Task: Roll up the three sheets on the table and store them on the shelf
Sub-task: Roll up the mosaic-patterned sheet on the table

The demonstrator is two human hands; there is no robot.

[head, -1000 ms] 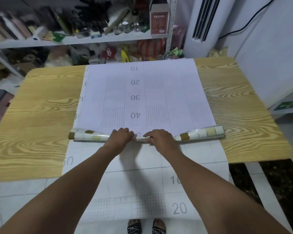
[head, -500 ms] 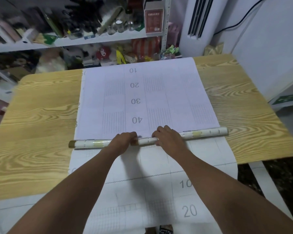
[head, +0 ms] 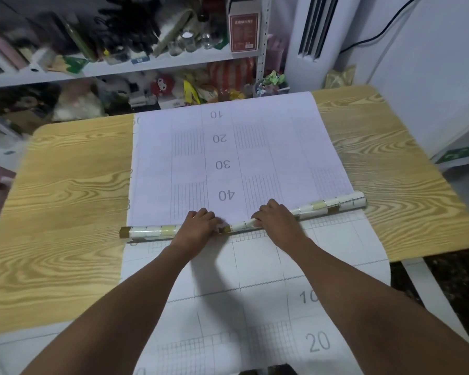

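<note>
Across the table (head: 65, 201), nearer its near edge than its far one, lies the roll (head: 152, 231), the wound-up end of the top sheet (head: 255, 158), showing cream and gold squares on its outside. My left hand (head: 198, 226) sits on it just left of its middle, fingers curled over the top and gripping it. My right hand (head: 276, 217) grips it the same way just beside, with a short stretch of roll bare between the two, where it kinks a little. The roll's right end lies farther from me than its left.

Beyond my hands the top sheet lies flat to the table's far edge, printed with upside-down numbers 10 to 40. Under it the lower sheet (head: 255, 299), gridded and marked 10 and 20, runs toward me and hangs over the near edge. Whether a third sheet lies beneath, I cannot tell.

Past the far edge stands the shelf (head: 152, 63), crowded with toys, jars and a red box (head: 243, 31). A white air conditioner (head: 309, 36) stands by the far right corner.
</note>
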